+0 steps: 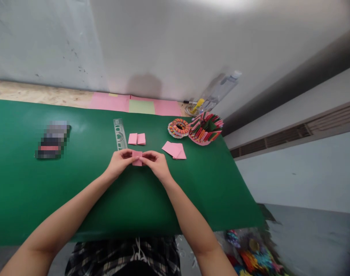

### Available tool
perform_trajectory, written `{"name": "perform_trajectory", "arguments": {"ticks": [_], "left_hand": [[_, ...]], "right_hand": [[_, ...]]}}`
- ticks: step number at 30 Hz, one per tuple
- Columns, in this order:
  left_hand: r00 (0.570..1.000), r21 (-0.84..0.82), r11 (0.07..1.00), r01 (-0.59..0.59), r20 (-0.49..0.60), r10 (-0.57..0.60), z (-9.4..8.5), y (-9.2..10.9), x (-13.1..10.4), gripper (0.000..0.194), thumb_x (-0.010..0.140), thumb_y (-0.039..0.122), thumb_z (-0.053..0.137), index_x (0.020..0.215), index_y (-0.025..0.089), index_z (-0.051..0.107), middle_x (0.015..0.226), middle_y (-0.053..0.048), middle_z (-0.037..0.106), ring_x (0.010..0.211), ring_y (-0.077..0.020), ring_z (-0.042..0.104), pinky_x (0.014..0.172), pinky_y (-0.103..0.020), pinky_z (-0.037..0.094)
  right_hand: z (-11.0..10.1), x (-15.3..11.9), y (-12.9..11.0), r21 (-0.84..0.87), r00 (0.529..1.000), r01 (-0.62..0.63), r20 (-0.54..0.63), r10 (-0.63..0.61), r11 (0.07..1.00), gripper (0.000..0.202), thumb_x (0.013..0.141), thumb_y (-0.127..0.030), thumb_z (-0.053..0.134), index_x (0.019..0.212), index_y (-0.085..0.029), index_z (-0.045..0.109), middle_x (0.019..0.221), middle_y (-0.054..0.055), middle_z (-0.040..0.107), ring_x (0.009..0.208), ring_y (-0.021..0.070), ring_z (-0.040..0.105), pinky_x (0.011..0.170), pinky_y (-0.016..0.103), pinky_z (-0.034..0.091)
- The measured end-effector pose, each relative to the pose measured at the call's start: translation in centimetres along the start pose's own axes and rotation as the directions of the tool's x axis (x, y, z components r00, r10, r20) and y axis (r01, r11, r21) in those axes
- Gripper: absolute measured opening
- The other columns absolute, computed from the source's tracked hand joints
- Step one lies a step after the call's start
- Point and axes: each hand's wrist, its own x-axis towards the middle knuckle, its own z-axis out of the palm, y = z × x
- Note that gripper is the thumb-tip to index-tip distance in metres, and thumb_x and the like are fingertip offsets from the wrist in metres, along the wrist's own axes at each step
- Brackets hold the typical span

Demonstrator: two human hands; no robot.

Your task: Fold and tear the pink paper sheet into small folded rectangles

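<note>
Both hands hold one small pink paper (137,153) above the green table, thumbs on its face and fingers behind. My left hand (119,161) pinches its left side, and my right hand (157,162) pinches its right side. Just beyond them lie two small pink folded pieces (133,139), side by side. A clear ruler (120,134) lies beside these pieces, its near end close to my left hand. To the right of my right hand, pink paper squares (175,149) overlap on the table.
A blurred phone-like object (53,140) lies at the left of the green table (85,207). At the right stand a coiled paper ring (178,128) and a round paper piece (206,128). Behind them are a yellow glue stick (198,105) and a clear bottle (223,90). Pink sheets (112,102) lie along the wall.
</note>
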Motion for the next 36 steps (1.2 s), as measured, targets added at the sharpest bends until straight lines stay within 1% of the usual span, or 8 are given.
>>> {"name": "perform_trajectory", "arguments": {"ticks": [11,16,21,25,28,31,36], "left_hand": [[1.000,-0.009,1.000,0.011,0.009,-0.011,0.1,0.1,0.0,0.041,0.046,0.040,0.085,0.074,0.016,0.068,0.073,-0.005,0.070,0.070,-0.0194,0.064,0.074,-0.034,0.051],[1.000,-0.018,1.000,0.020,0.015,-0.020,0.0,0.1,0.0,0.040,0.045,0.039,0.086,0.073,0.016,0.068,0.072,-0.004,0.070,0.069,-0.0194,0.064,0.073,-0.034,0.051],[0.998,-0.027,0.999,0.025,0.051,-0.023,-0.1,0.0,0.0,0.037,0.051,0.037,0.083,0.077,0.015,0.067,0.070,-0.003,0.069,0.066,-0.0171,0.064,0.073,-0.033,0.052],[0.999,-0.011,1.000,-0.008,0.050,0.008,-0.1,0.0,0.0,0.035,0.055,0.034,0.081,0.080,0.015,0.064,0.060,0.001,0.065,0.059,-0.0144,0.063,0.067,-0.030,0.052],[0.999,-0.038,0.999,-0.037,0.036,0.038,0.0,0.1,-0.1,0.036,0.057,0.032,0.080,0.082,0.016,0.061,0.058,0.003,0.063,0.057,-0.0134,0.062,0.065,-0.028,0.052],[0.999,-0.057,0.998,-0.035,0.013,0.036,0.0,0.0,-0.1,0.036,0.057,0.032,0.080,0.081,0.016,0.060,0.059,0.003,0.064,0.057,-0.0130,0.062,0.065,-0.028,0.051],[1.000,-0.127,0.992,-0.010,-0.021,0.008,0.0,-0.5,-0.1,0.035,0.055,0.028,0.083,0.079,0.015,0.062,0.070,0.000,0.068,0.067,-0.0130,0.063,0.070,-0.027,0.051]], "right_hand": [[-0.2,0.1,0.0,-0.007,1.000,-0.013,-0.013,0.013,1.000,0.026,0.058,-0.036,0.078,0.074,-0.018,0.070,0.073,0.003,0.071,0.069,0.0176,0.066,0.071,0.034,0.057],[-0.3,0.1,-0.1,-0.020,1.000,-0.011,-0.002,0.011,1.000,0.025,0.058,-0.036,0.078,0.074,-0.018,0.071,0.073,0.003,0.071,0.070,0.0193,0.067,0.071,0.036,0.057],[-1.1,0.2,-0.7,-0.058,1.000,-0.004,-0.022,0.002,0.998,0.025,0.057,-0.035,0.078,0.074,-0.017,0.071,0.073,0.004,0.071,0.067,0.0179,0.066,0.070,0.034,0.056],[-1.5,0.2,-0.9,-0.045,1.000,-0.004,-0.020,0.003,0.999,0.026,0.057,-0.034,0.078,0.075,-0.017,0.071,0.073,0.004,0.071,0.066,0.0174,0.066,0.070,0.034,0.056],[-1.5,0.2,-0.8,-0.038,1.000,0.004,-0.024,-0.005,0.999,0.025,0.056,-0.033,0.079,0.073,-0.017,0.071,0.072,0.003,0.071,0.064,0.0169,0.065,0.069,0.034,0.056],[-1.3,0.3,-0.6,-0.021,0.999,0.011,-0.034,-0.011,1.000,0.024,0.056,-0.032,0.079,0.073,-0.018,0.070,0.071,0.002,0.071,0.064,0.0166,0.065,0.068,0.033,0.056],[-1.1,0.3,-0.3,-0.036,1.000,0.015,-0.022,-0.015,0.999,0.024,0.056,-0.033,0.079,0.073,-0.018,0.070,0.071,0.003,0.070,0.065,0.0170,0.065,0.067,0.033,0.056]]}}
